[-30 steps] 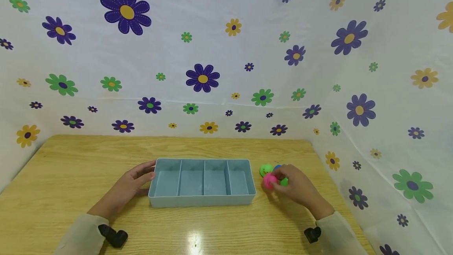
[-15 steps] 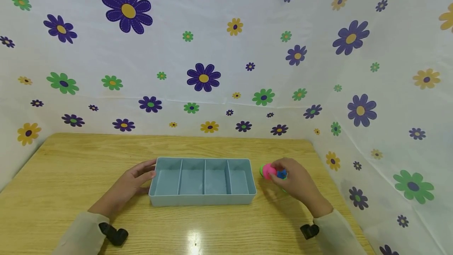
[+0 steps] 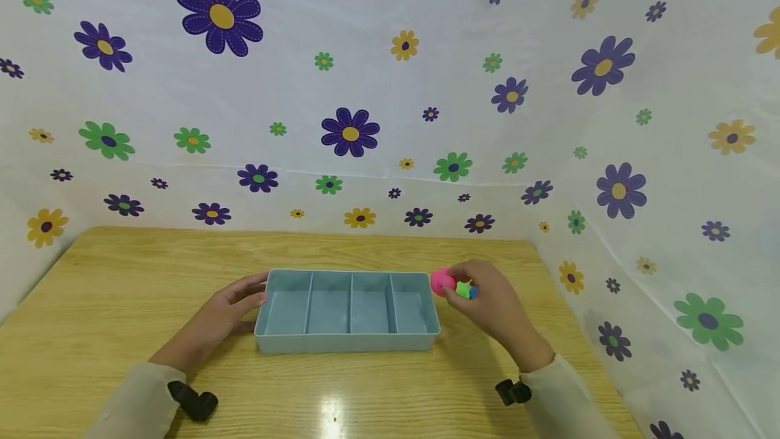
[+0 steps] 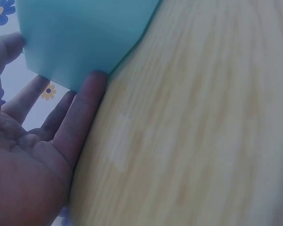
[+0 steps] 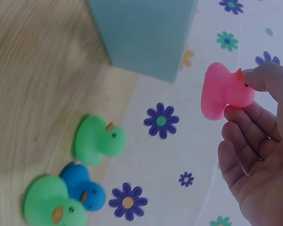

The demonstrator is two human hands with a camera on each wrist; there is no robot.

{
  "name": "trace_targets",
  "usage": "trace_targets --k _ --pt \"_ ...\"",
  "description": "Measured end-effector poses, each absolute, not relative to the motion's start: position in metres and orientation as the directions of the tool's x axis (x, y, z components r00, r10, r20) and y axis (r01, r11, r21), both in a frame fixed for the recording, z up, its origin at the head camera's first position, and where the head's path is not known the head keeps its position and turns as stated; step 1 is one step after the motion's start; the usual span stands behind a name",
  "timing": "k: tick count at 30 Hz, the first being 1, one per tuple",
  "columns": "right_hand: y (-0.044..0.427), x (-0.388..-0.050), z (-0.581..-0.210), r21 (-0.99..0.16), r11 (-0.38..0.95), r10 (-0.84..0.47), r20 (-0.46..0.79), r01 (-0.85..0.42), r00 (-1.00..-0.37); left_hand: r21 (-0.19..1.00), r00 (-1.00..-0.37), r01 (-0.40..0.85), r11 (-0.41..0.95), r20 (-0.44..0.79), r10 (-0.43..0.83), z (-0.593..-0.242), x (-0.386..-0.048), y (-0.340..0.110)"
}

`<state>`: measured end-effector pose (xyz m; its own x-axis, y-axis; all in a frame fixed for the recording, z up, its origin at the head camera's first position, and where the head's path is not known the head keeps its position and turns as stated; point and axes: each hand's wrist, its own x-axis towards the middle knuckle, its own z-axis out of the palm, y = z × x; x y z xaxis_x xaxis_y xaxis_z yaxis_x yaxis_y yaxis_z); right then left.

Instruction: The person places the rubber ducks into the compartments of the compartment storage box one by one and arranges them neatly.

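A pink rubber duck (image 5: 219,92) is pinched by its head between the thumb and fingers of my right hand (image 5: 259,155). In the head view that hand holds the duck just beside the right end of a pale blue-green tray (image 3: 347,343) with a row of compartments. At the tray's left end my left hand (image 3: 222,314) rests against the wall, its fingers (image 4: 87,99) extended and touching it in the left wrist view. Two green rubber ducks (image 5: 92,141) and a blue rubber duck (image 5: 82,186) sit on the table near my right hand, partly hidden in the head view.
Everything stands on a wooden table (image 3: 244,391). Behind it and along the right side hangs a white sheet with printed flowers (image 3: 347,53). Black wrist cameras (image 3: 191,402) are worn on both wrists.
My right hand has lifted the pink duck off the group and carried it up and left towards the tray. The left hand has stayed at the tray's end.
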<state>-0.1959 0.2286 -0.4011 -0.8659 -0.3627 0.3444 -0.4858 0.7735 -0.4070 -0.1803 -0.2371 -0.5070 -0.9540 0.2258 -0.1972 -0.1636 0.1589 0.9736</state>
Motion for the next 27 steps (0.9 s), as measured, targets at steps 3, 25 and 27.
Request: trace_targets --k 3,25,27 --pt "0.216 -0.194 -0.399 -0.419 0.754 -0.379 0.353 -0.506 -0.856 0.972 -0.954 -0.163 0.168 -0.199 0.226 -0.508 -0.18 -0.239" --pt "0.104 -0.193 -0.394 -0.44 0.588 -0.564 0.378 -0.679 -0.734 0.976 -0.951 -0.164 0.144 -0.195 0.238 -0.504 -0.179 -0.236" --pt "0.092 -0.192 -0.394 -0.451 0.585 -0.576 0.354 -0.674 -0.737 0.978 -0.951 -0.155 0.142 -0.187 0.247 -0.505 -0.179 -0.237"
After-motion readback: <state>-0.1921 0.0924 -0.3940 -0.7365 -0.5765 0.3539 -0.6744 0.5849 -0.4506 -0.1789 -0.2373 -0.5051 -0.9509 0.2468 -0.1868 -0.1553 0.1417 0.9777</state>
